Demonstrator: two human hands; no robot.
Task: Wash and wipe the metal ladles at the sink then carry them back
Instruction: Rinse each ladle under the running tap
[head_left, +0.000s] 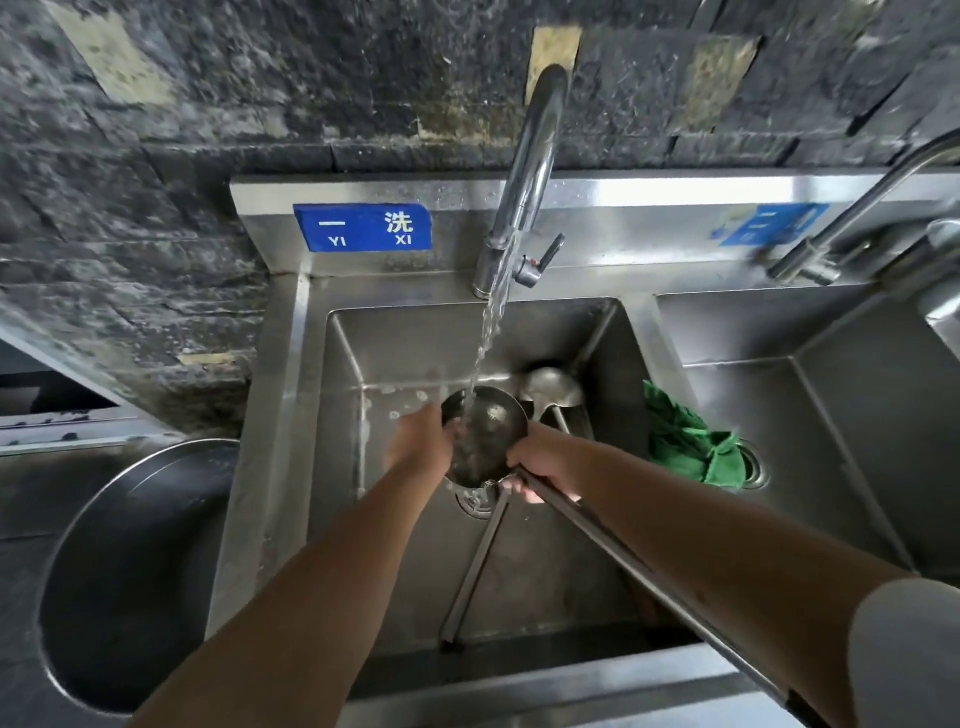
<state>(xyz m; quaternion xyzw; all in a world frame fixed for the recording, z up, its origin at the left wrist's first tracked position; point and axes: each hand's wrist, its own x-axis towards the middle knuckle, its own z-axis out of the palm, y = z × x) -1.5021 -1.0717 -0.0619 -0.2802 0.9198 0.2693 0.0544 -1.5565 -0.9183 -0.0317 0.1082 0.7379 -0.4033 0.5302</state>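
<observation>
A steel sink (291, 395) with two basins sits against a dark stone wall (156, 156), and everything here is placed from its left basin. Left of that basin, a large round metal pot (135, 571) stands on the counter. Behind it, a curved tap (524, 171) rises from the back ledge and runs a stream of water down into the basin; a blue sign (362, 227) reading "YI XI" is fixed to the ledge to the left of the tap. Over the divider at the basin's right edge, a green cloth (685, 441) drapes toward the second basin. Inside the basin, the ladle (485, 431) being washed is held bowl-up under the stream, its long handle running back toward the person. The right hand (545, 462) has its fingers closed around that handle just below the bowl. The left hand (421, 441) is at the bowl's left rim, fingers curled against it and blurred. A second ladle (553, 387) lies just behind and right, and another handle (472, 571) slants across the basin floor
</observation>
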